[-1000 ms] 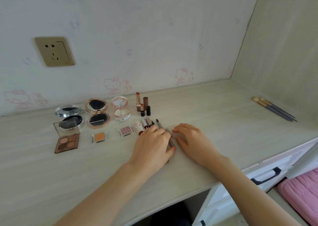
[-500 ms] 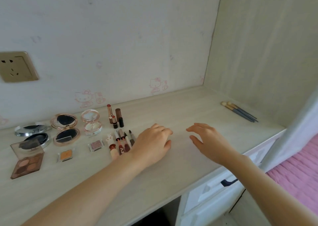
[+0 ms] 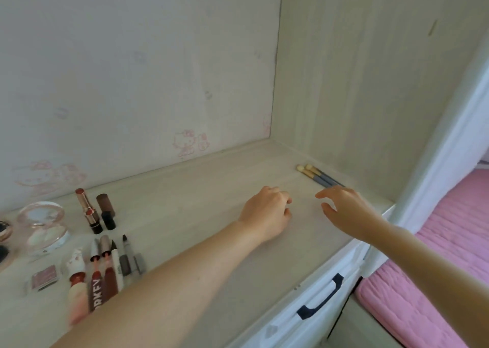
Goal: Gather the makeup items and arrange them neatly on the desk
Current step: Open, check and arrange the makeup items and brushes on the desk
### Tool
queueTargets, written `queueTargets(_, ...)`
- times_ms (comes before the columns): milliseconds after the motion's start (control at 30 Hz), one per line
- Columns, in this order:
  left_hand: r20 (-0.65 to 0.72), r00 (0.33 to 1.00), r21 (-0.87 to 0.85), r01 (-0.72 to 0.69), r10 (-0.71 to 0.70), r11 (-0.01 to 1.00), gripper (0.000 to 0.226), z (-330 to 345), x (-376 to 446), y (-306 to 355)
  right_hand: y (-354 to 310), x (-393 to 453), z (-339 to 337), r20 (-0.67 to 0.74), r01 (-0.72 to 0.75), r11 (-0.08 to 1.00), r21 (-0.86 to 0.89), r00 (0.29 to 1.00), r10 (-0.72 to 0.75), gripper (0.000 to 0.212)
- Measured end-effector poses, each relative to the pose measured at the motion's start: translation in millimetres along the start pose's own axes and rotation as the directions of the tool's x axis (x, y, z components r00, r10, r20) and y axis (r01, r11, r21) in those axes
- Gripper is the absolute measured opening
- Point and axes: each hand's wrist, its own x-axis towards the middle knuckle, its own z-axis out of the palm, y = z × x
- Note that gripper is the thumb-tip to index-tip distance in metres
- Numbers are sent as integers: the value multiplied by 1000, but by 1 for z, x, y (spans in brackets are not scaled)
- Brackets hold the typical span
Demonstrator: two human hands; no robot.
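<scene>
From the head view, two makeup brushes [image 3: 318, 177] lie side by side, touching, at the right of centre of the frame, on the desk [image 3: 201, 189] close against the side wall [image 3: 370, 83]. Their long axes run diagonally, pale bristle tips toward the upper left and grey handles toward the lower right, where the right hand [image 3: 344, 206] covers their ends. That hand hovers with fingers spread and loosely bent, holding nothing; whether a fingertip touches the handles cannot be told. The left hand [image 3: 266, 214] rests on the desk just left of it, fingers curled under, with nothing seen in it. The brushes look light, thin and stiff, likely to roll or slide on the smooth top; a pinch at mid-handle, taking both together, seems the safest hold, keeping off the soft bristles. In the lower left of the frame the arranged items lie in rows: lipsticks [image 3: 91, 211] standing upright, lip tubes and pencils [image 3: 105, 265] laid parallel with caps toward the back wall, a round compact [image 3: 43, 228] open beside them.
</scene>
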Motion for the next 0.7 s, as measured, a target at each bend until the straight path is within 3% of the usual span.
queueTargets(300,115,993,80,-1,-9,997,47,35,79,19,62,68,-3,-3,-231,972,35,973,231,32)
queueTargets(400,114,993,74,14,-23,997,54,43,102,21,71,88,3,-5,-256,966,46,966,257,34)
queueTargets(600,240,967,185,40,-84,982,60,49,124,22,77,107,7,3,-251,968,24,968,251,32)
queueTargets(700,217,973,185,39,-79,982,57,49,125,19,78,108,9,34,-238,971,-27,970,239,31)
